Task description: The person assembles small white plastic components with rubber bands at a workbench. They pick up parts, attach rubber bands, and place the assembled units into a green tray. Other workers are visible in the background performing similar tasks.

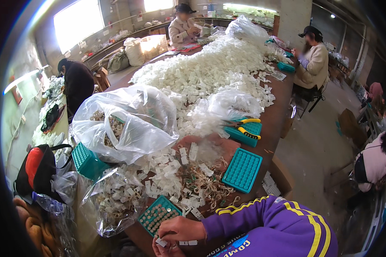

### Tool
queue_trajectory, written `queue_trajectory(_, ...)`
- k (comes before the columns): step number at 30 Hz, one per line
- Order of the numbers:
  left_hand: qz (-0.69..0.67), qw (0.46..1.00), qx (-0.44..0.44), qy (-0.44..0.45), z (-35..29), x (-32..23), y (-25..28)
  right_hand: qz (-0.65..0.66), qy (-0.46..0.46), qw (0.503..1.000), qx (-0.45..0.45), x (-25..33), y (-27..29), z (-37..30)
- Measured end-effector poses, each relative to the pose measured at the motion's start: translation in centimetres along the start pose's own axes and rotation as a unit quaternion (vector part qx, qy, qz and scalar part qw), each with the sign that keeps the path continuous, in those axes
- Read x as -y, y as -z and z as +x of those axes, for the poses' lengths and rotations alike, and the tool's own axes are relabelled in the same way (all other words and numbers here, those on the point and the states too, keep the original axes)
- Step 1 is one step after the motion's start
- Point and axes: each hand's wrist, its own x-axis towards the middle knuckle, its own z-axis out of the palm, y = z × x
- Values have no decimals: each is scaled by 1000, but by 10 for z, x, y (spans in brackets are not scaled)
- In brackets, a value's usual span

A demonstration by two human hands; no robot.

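My left hand (167, 249), at the lower edge, is closed on a small white plastic piece (161, 242). Just above it, my right hand (183, 228) has its fingers bent and pinched together at that piece; what lies between those fingertips is hidden. More white plastic pieces (188, 243) show below my right wrist. Touching distance from my right knuckles is a teal tray (170, 203) with rows of small round metallic parts in its holes. Beyond the tray spread loose white pieces (163, 173) and a tangle of thin tan cords (206, 184).
Teal trays (243, 170) and yellow-handled pliers (249, 128) lie ahead right. Clear bags (128, 115) and a bottle (51, 203) stand left. A large heap of white pieces (210, 64) covers the long table (272, 124). Several people sit around the room.
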Motion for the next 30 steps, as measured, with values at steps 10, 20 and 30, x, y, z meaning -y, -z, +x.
queue_trajectory(10,60,998,-25,14,2,6,14,-155,78,984,42,-1,-3,-4)
queue_trajectory(20,-1,998,-40,47,-2,-9,-17,-34,10,999,24,4,3,-3)
queue_trajectory(30,-102,995,-18,4,5,29,-2,-289,79,952,59,2,0,-5)
